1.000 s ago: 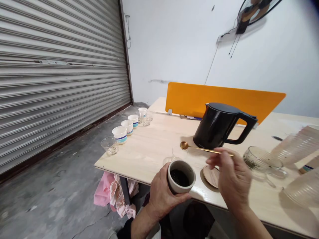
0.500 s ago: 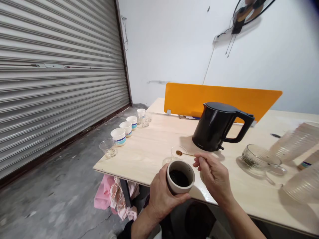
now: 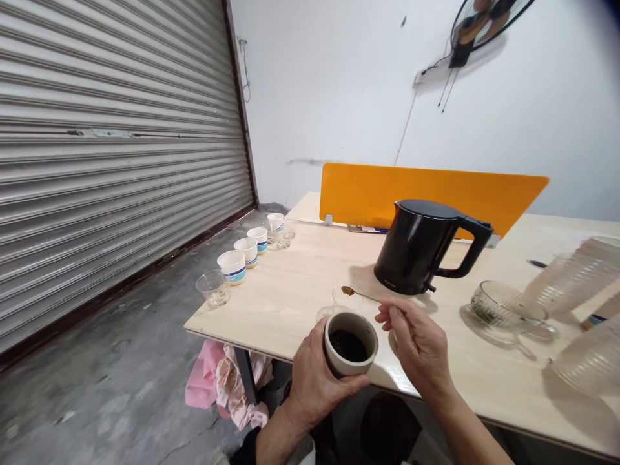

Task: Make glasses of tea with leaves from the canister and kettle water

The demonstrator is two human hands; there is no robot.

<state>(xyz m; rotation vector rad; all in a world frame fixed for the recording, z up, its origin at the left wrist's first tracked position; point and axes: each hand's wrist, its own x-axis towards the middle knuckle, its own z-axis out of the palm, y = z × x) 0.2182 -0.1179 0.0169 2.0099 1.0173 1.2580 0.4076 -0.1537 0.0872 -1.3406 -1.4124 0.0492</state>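
Observation:
In my left hand [image 3: 317, 381] is a pale ceramic cup [image 3: 352, 369], tilted toward me, with dark liquid [image 3: 347, 345] inside. My fingers wrap around its left side and the thumb lies along the near side. My right hand [image 3: 419, 342] pinches the handle of a small spoon [image 3: 349, 292]. Something brown sits in the spoon's bowl, beyond the cup's rim and apart from it. Just behind, a small clear cup [image 3: 334, 303] stands on the table, partly hidden by the ceramic cup.
A black kettle [image 3: 411, 252] stands on the table [image 3: 310, 265] before an orange divider [image 3: 358, 190]. Several paper cups [image 3: 232, 266] and clear cups [image 3: 213, 290] line the left edge. At right are a glass cup [image 3: 494, 307] with leaves inside and stacked clear cups [image 3: 571, 274].
The spoon's bowl has risen slightly and turned in my right hand. My left hand and the ceramic cup have barely moved.

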